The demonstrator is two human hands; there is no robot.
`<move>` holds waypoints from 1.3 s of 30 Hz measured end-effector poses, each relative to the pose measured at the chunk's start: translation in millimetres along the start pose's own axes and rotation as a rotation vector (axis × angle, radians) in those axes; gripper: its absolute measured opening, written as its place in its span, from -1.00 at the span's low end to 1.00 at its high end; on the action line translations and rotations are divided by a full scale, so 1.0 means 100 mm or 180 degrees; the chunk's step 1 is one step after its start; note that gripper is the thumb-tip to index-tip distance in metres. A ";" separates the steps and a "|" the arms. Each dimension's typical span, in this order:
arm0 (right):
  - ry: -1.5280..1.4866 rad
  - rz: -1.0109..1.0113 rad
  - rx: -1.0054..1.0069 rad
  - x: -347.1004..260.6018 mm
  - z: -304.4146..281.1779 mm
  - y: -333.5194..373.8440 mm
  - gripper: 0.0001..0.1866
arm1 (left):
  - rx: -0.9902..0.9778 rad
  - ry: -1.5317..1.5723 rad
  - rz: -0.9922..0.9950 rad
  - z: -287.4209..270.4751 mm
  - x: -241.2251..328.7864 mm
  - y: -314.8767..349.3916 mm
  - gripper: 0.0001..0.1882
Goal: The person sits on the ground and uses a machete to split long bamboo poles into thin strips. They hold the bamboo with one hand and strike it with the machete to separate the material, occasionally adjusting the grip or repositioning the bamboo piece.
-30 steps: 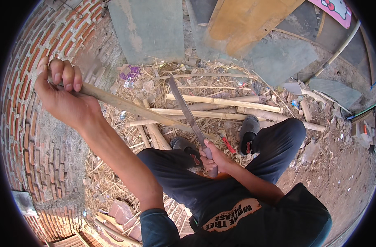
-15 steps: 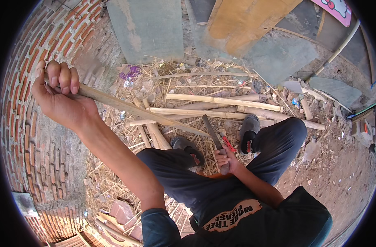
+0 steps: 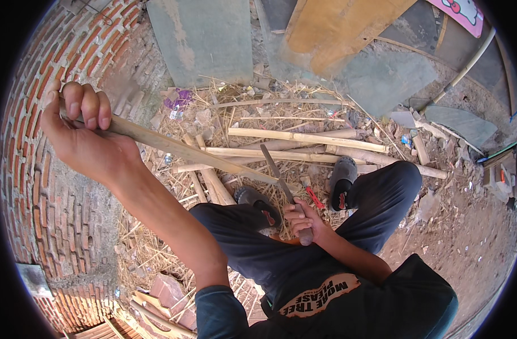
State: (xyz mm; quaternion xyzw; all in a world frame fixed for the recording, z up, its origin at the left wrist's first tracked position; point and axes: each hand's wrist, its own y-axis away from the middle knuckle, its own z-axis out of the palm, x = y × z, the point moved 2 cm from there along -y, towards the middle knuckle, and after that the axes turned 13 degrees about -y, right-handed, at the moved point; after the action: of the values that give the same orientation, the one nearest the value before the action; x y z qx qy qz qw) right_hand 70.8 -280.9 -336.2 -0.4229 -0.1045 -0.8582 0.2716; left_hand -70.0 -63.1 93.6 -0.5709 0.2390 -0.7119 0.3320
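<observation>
My left hand (image 3: 91, 130) is raised at the far left, its fingers closed round the upper end of a long flat bamboo strip (image 3: 185, 151). The strip slants down to the right, toward the space between my feet. In front of my lap, my right hand (image 3: 305, 221) grips the handle of a knife (image 3: 278, 174) with a long dark blade. The blade points up and to the left and crosses the strip near its lower end; whether they touch I cannot tell. A red object (image 3: 314, 198) lies on the ground just beyond my right hand.
Split bamboo pieces (image 3: 303, 139) and a round bamboo pole (image 3: 402, 163) lie beyond my feet amid straw and shavings. A brick wall (image 3: 49, 186) rises on the left. Grey boards (image 3: 204, 45) and a tan board (image 3: 337, 34) are at the back, with a pale pole (image 3: 462, 72) at the right.
The knife has shifted left and its blade now crosses the strip. My right hand has moved slightly left and down, while my left hand and the strip have barely moved.
</observation>
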 end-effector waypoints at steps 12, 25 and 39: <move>-0.0058 -0.0266 0.0192 0.07 0.03 0.04 -0.63 | -0.0095 0.0105 0.0060 -0.02 0.06 0.03 -0.79; 0.0327 0.0039 -0.0035 0.46 0.30 -0.14 -0.63 | -0.0049 0.0282 -0.0031 -0.01 0.05 0.05 -0.75; 0.1748 0.0017 0.0293 1.35 1.06 -0.30 -0.53 | 0.0044 0.0216 -0.0084 0.21 0.21 0.20 -0.81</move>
State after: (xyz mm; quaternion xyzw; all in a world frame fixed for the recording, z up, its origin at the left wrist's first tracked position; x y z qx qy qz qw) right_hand 58.4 -263.0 -163.2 -0.1620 -0.0647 -0.9343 0.3109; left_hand -48.2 -91.1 97.5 -0.5472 0.2377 -0.7368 0.3182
